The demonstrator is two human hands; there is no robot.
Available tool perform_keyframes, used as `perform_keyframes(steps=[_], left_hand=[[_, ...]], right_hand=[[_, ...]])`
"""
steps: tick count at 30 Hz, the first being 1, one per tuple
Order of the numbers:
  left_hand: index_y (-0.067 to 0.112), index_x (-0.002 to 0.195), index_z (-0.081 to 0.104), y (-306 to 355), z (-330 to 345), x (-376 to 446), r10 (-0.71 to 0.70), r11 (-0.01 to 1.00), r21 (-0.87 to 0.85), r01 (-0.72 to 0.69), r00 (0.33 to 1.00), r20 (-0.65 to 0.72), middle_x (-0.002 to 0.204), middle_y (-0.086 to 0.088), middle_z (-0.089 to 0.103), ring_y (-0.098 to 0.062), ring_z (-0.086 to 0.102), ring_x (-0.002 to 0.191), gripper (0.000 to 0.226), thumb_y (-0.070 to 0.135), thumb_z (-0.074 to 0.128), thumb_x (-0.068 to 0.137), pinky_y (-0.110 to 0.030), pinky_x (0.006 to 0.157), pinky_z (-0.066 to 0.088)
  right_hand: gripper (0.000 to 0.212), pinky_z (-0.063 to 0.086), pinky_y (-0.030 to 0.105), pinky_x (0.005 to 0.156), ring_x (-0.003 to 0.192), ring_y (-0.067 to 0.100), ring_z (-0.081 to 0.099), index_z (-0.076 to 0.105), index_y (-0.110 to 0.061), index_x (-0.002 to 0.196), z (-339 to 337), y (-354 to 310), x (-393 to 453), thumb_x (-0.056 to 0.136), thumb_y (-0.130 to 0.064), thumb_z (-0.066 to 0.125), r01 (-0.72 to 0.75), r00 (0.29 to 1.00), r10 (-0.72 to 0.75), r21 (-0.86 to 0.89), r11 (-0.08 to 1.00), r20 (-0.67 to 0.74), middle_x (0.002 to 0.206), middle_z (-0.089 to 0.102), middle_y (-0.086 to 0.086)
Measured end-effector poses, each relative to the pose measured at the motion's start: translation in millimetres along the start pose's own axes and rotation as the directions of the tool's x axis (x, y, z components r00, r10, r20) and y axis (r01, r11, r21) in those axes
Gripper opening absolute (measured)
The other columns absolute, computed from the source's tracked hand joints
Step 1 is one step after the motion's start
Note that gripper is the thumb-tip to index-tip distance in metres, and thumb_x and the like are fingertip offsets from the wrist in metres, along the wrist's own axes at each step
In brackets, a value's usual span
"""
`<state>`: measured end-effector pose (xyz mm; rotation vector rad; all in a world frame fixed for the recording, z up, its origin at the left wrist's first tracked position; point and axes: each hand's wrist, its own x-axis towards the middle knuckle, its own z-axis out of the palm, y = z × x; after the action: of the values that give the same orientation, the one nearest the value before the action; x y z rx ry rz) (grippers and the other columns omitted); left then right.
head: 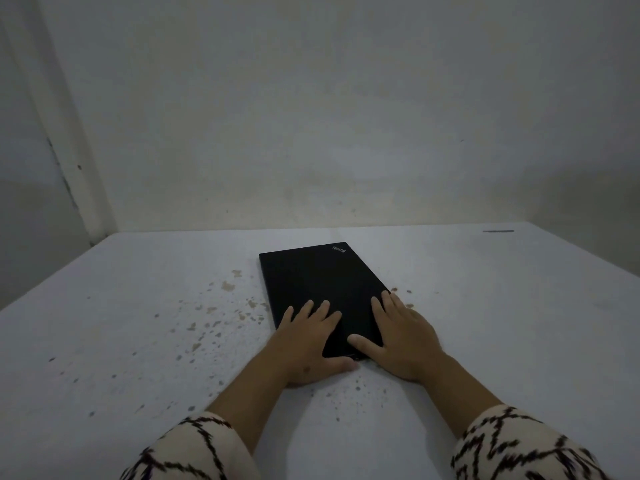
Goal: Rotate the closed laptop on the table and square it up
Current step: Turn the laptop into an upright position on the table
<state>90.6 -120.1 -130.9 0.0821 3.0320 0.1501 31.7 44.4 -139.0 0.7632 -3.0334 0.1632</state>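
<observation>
A closed black laptop [318, 282] lies on the white table [138, 323] with a short end toward me, turned slightly so its far end leans left. A small logo sits at its far right corner. My left hand [308, 348] rests flat on the near left part of the lid, thumb at the near edge. My right hand [401, 337] lies flat on the near right corner, fingers spread, thumb on the lid. Both hands press on the laptop without wrapping around it.
The table carries brown chipped spots [227, 285] left of the laptop and near its right edge. A pale wall [311, 116] stands right behind the table's far edge. A thin dark mark [498, 231] lies at the far right. Patterned sleeves cover my forearms.
</observation>
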Motion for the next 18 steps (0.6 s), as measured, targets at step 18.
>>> perform_keyframes(steps=[18], left_hand=[[0.032, 0.148, 0.022, -65.8, -22.6, -28.7, -0.064, 0.995, -0.077, 0.065, 0.998, 0.015, 0.160, 0.013, 0.013, -0.011, 0.010, 0.148, 0.090, 0.062, 0.063, 0.073, -0.038, 0.119, 0.018]], right_hand=[[0.104, 0.009, 0.044, 0.122, 0.150, 0.030, -0.002, 0.002, -0.008, 0.153, 6.1, -67.0, -11.4, 0.081, -0.077, 0.029, -0.051, 0.995, 0.047, 0.046, 0.998, 0.090, 0.162, -0.002, 0.017]])
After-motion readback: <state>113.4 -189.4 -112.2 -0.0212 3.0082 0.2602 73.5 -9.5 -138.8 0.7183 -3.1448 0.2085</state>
